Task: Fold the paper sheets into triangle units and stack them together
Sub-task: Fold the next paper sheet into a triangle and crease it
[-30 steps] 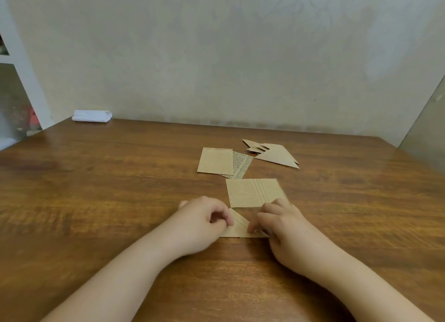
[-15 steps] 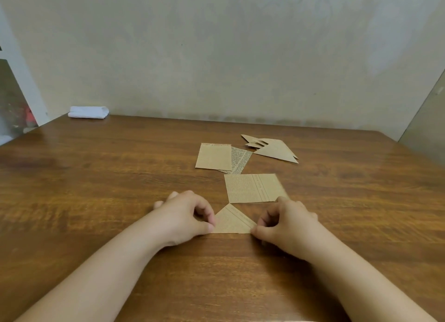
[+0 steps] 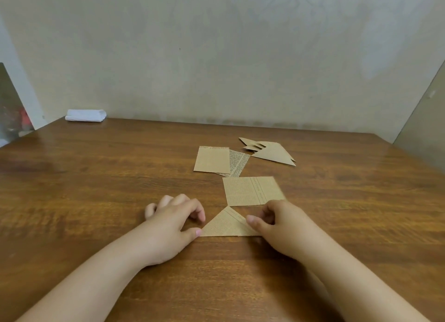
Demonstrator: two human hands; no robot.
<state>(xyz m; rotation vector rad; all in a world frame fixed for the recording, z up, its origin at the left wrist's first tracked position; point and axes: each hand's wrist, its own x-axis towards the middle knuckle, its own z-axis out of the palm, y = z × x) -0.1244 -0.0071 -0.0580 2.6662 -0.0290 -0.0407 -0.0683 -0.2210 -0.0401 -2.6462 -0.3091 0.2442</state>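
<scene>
A folded paper triangle [image 3: 227, 224] lies flat on the wooden bench [image 3: 96, 189], apex pointing away, long edge running left to right. The left hand [image 3: 173, 223], fingers curled, touches its left corner with the thumb; the right hand [image 3: 277, 223] pinches its right corner. Unfolded sheets [image 3: 250, 190] and finished triangles [image 3: 272, 153] lie beyond.

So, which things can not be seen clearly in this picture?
- Head view: the triangle's right corner, under the right hand.
- The sheet's print, too small to read.
- The number of units in the stack; they overlap.
- The lower sheet by the pair, mostly covered.
</scene>
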